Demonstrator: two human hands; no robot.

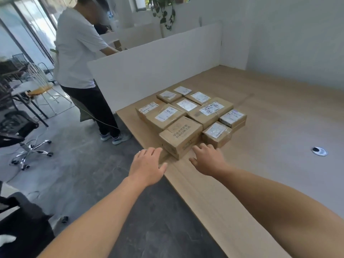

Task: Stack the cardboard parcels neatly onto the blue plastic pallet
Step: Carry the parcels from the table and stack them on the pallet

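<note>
Several brown cardboard parcels with white labels lie packed together on a light wooden table (270, 138). The nearest parcel (181, 135) has printed characters on top and sits at the table's left edge. My left hand (147, 164) hovers just in front of its left corner, fingers straight and spread. My right hand (208, 158) reaches toward its right front corner, fingers relaxed, holding nothing. A smaller labelled parcel (216, 134) lies to its right. No blue pallet is in view.
A person in a white shirt (80, 53) stands at the left behind a white partition (149, 71). Office chairs (22, 131) stand on the grey floor at left. A round cable port (319, 151) sits in the table at right.
</note>
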